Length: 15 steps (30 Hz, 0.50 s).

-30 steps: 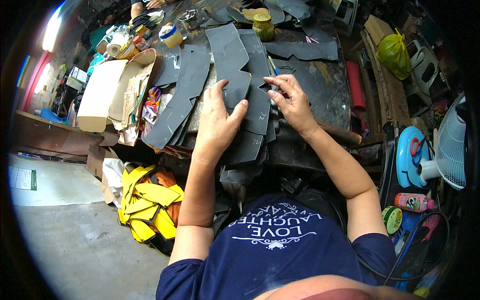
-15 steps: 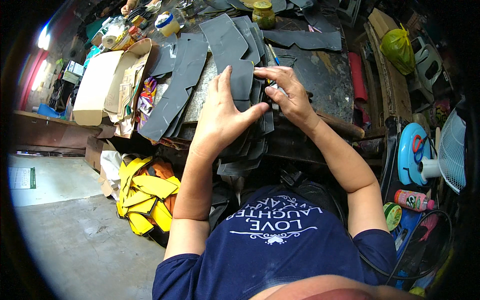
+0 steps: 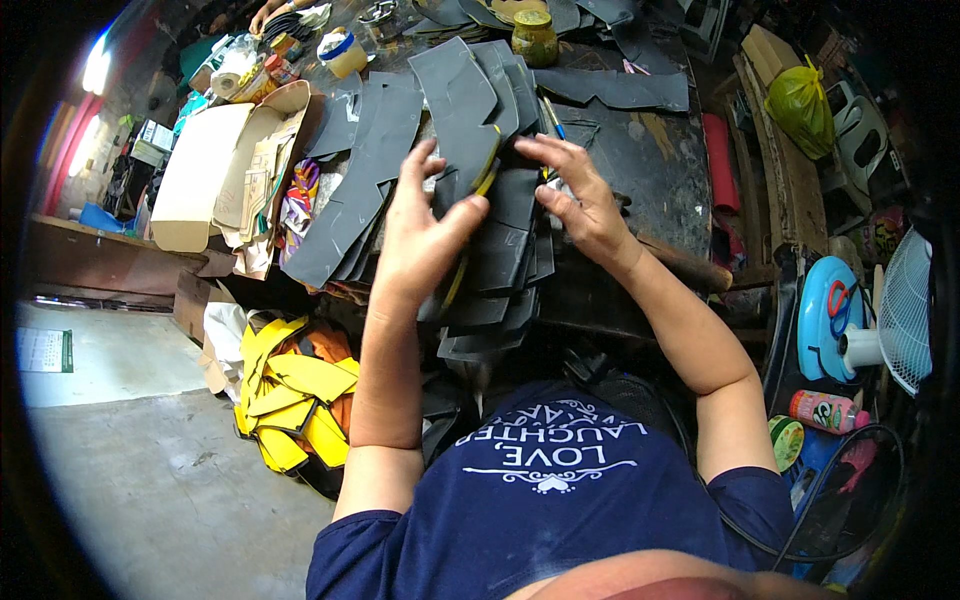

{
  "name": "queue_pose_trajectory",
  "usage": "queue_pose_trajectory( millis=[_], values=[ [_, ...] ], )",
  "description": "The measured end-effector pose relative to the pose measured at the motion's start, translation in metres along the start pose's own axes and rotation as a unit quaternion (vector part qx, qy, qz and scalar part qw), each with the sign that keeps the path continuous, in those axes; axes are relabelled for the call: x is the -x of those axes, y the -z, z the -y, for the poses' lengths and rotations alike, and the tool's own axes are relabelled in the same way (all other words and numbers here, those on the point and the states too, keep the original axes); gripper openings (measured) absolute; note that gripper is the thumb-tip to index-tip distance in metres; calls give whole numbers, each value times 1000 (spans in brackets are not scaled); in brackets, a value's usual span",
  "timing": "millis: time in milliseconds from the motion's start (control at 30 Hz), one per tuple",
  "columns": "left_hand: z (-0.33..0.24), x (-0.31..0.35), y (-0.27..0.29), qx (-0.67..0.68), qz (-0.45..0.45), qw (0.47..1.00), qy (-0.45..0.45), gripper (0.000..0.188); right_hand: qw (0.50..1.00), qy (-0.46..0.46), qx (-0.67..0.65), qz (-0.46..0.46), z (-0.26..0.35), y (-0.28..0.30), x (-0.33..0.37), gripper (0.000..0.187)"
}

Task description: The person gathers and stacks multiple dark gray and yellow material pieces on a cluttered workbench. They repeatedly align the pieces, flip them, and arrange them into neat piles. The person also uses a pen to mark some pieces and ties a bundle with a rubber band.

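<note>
A stack of dark grey cut sheet pieces (image 3: 505, 225) overlaps down the table in front of me, reaching over its front edge. My left hand (image 3: 418, 235) is closed around the uppermost piece (image 3: 452, 192), thumb on its right side. That piece tilts up, baring a yellow strip along its edge; the palm hides its lower part. Just right of the stack, my right hand (image 3: 585, 205) is open with fingers apart and nothing in it. A blue pen (image 3: 553, 118) lies beyond its fingertips. Left of the stack lies another row of dark pieces (image 3: 350, 205).
An open cardboard box (image 3: 200, 180) with brown paper patterns stands at the left. Jars (image 3: 535, 38) and a blue-lidded tub (image 3: 342, 53) sit farther back. Yellow pieces (image 3: 300, 390) are heaped below on the left. A fan (image 3: 905, 310) stands at right. Another person's hand (image 3: 265, 15) shows at the far left.
My left hand has moved left and slightly down, tilting the top piece so its yellow edge shows. My right hand has drawn slightly right, away from the stack, its fingers spreading.
</note>
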State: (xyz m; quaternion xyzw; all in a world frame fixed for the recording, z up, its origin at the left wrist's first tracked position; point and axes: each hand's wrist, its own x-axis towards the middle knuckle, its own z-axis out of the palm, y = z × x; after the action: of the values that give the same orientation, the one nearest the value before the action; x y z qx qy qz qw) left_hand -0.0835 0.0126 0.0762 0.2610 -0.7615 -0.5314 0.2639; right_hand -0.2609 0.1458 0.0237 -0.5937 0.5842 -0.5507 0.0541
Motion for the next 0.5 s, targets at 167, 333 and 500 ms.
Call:
queue_pose_trajectory(
  millis=[167,333,500],
  values=[
    [-5,0,22,159,-14,987,0,70,987,-111,-92,-67,-4,-3,-2,44],
    [-5,5,16,108,-45,993,-13,73,978,-148,-113,-95,-8,-5,4,41],
    [-1,11,1,-41,-70,996,-48,75,988,-94,-18,-119,-10,-5,4,36]
  ],
)
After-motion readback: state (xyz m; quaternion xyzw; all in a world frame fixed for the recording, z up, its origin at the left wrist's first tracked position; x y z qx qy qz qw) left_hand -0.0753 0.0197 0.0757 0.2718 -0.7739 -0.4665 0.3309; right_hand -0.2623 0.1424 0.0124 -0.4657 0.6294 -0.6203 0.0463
